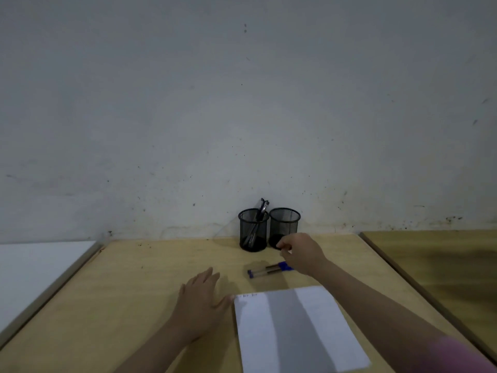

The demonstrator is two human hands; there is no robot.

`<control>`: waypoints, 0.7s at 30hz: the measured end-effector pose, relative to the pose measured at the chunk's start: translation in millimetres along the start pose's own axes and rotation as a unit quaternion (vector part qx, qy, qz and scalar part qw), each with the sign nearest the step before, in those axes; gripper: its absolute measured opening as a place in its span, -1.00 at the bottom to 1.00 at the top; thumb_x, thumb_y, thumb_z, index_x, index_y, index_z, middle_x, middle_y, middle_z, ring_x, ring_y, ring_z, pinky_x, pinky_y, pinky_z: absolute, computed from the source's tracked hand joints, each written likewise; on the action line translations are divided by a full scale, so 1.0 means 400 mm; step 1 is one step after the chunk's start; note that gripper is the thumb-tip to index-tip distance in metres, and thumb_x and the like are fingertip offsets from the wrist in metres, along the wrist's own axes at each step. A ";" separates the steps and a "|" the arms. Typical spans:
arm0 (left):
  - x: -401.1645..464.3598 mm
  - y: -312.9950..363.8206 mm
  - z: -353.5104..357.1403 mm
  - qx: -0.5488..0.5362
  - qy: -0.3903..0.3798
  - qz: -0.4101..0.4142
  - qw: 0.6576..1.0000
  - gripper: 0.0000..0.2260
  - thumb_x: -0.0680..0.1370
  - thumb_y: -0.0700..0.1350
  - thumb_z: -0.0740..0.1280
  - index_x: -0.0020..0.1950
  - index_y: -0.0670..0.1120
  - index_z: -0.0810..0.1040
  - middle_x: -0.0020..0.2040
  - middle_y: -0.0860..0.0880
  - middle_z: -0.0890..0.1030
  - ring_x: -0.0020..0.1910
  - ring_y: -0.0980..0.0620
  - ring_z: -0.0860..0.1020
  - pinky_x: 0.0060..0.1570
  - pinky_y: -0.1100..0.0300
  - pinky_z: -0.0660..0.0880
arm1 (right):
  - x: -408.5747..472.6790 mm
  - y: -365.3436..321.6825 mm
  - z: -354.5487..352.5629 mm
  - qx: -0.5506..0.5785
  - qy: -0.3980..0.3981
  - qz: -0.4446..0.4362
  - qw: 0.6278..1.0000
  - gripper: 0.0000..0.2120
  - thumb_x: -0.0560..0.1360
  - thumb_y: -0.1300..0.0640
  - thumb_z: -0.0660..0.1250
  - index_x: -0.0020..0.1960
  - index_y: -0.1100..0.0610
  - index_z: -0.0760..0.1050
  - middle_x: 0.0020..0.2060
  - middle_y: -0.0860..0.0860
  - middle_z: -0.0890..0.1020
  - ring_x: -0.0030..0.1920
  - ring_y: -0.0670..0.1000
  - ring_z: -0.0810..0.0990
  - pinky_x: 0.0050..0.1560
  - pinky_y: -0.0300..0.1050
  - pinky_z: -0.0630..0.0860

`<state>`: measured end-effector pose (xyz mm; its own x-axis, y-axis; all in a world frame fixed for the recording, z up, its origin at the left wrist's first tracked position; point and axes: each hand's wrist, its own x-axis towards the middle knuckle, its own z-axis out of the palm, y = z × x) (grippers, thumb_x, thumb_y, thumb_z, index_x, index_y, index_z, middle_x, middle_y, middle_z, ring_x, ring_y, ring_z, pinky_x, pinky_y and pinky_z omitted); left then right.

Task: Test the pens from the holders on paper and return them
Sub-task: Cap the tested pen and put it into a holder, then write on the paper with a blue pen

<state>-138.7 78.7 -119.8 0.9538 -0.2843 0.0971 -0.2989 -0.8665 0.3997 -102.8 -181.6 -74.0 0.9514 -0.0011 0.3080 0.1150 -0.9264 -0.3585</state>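
Observation:
Two black mesh holders stand at the back of the table against the wall. The left holder (pixel 253 230) has a few dark pens leaning in it, while the right holder (pixel 284 224) looks empty. Two pens with blue caps (pixel 266 271) lie side by side on the table in front of the holders. My right hand (pixel 301 254) hovers just above their right ends, in front of the right holder; its fingers curl loosely downward and nothing shows in them. My left hand (pixel 201 297) lies flat on the table, its thumb touching the top left corner of the white paper (pixel 293 329).
The wooden table (pixel 139 292) ends at a stained grey wall behind the holders. A white board (pixel 35 267) lies off the left edge, and another wooden surface (pixel 443 265) adjoins on the right. Faint pen marks sit at the paper's top left.

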 end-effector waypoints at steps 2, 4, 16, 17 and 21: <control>-0.044 -0.009 0.001 0.025 -0.049 -0.025 0.998 -0.23 0.40 0.43 0.05 0.49 0.04 0.05 0.55 0.02 -0.03 0.52 -0.06 -0.05 0.45 -0.18 -0.09 | -0.024 0.005 0.013 -0.029 -0.019 0.004 0.999 -0.72 0.49 0.20 0.26 0.17 0.07 0.58 0.07 0.00 0.67 0.12 0.05 0.58 0.10 -0.03 0.54; -0.075 -0.010 0.016 0.052 -0.082 -0.033 0.995 -0.08 0.27 0.52 -0.13 0.51 0.03 -0.04 0.55 0.00 -0.13 0.52 -0.08 -0.15 0.44 -0.20 -0.16 | -0.038 0.008 0.024 -0.058 -0.044 0.014 0.997 -0.69 0.50 0.17 0.27 0.22 0.05 0.55 0.13 0.01 0.63 0.19 0.05 0.53 0.16 -0.02 0.51; -0.083 -0.019 0.055 0.086 -0.037 -0.022 0.995 0.03 0.15 0.56 -0.34 0.50 0.06 -0.02 0.56 0.00 -0.10 0.52 -0.05 -0.11 0.45 -0.18 -0.09 | -0.030 0.022 0.085 -0.135 -0.081 0.010 0.988 -0.87 0.50 0.11 0.31 0.01 0.10 0.58 0.07 0.06 0.52 0.12 0.08 0.46 0.04 -0.04 0.42; -0.084 -0.019 0.054 0.084 -0.035 -0.022 0.996 0.03 0.14 0.57 -0.33 0.50 0.06 -0.01 0.56 0.00 -0.10 0.52 -0.04 -0.11 0.46 -0.18 -0.09 | -0.030 0.020 0.085 -0.140 -0.086 0.003 0.986 -0.87 0.50 0.12 0.30 0.01 0.11 0.57 0.07 0.06 0.52 0.13 0.08 0.45 0.04 -0.04 0.40; -0.084 -0.021 0.040 0.053 -0.035 -0.023 0.998 0.09 0.08 0.59 -0.31 0.49 0.06 0.03 0.55 0.01 -0.05 0.52 -0.03 -0.07 0.45 -0.16 -0.07 | -0.044 0.003 0.068 -0.095 -0.059 -0.024 0.993 -0.88 0.49 0.21 0.25 -0.02 0.14 0.53 -0.01 0.08 0.56 0.05 0.10 0.47 -0.02 -0.05 0.38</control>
<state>-168.9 89.0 -141.0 0.9634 -0.2676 0.0152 -0.2595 -0.9171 0.3025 -111.6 -172.5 -103.8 0.9741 0.0789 0.2118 0.1160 -0.9787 -0.1691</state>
